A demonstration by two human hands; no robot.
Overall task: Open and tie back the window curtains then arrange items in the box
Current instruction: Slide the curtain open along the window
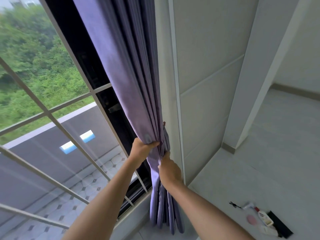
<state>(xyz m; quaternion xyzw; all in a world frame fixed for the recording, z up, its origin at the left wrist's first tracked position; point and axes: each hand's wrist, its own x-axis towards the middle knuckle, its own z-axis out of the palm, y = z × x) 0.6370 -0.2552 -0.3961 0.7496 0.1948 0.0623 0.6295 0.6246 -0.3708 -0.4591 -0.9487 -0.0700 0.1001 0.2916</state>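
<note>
Both my arms reach forward and up to the purple curtain, gathered in folds against the white wall right of the window. My left hand clamps the folds from the left; my right hand presses in from the right, thumb up, fingers hidden behind the cloth

The curtain is a smooth purple cloth with a soft, faint sheen, falling in deep pleats. Just left of the curtain, the window frame looks like pale painted metal bars, matt, around clear glass. Just right of the curtain, the wall is flat matt white with thin raised seams. Below the curtain the floor is smooth pale tile, and on it lies a glossy white plastic bottle.
</note>
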